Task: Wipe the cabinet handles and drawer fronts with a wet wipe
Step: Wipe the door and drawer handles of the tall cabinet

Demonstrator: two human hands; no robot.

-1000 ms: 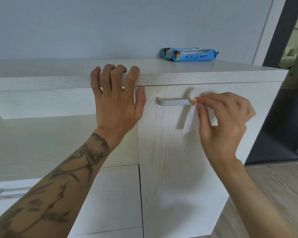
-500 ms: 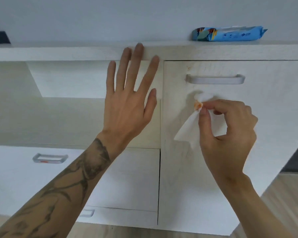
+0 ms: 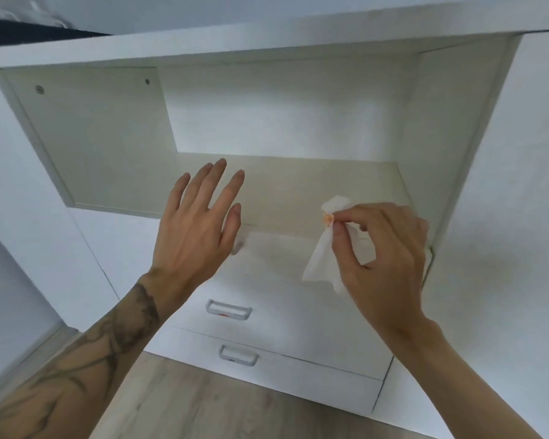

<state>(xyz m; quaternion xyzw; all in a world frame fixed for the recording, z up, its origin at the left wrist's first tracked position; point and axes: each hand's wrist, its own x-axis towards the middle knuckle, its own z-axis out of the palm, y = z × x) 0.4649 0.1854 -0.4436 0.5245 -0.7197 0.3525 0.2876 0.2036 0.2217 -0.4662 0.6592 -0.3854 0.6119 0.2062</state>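
Observation:
My right hand [image 3: 382,251] pinches a white wet wipe [image 3: 322,251] with an orange stain near its top, held in the air in front of the open shelf niche. My left hand [image 3: 197,226] hovers with straight, spread fingers over the top drawer front [image 3: 282,280], touching nothing I can see. Below it a grey handle [image 3: 229,310] with a small red mark sits on the middle drawer front. A second grey handle [image 3: 238,354] is on the lowest drawer. A further handle is mostly hidden behind my left hand.
The white cabinet has an open niche [image 3: 267,122] above the drawers, a closed door panel [image 3: 504,217] to the right and a side panel [image 3: 29,201] to the left. Wooden floor [image 3: 219,407] lies below.
The view has swung down and left from the door handle to the drawers. My left hand has come off the cabinet top edge. My right hand has carried the wipe away from the door.

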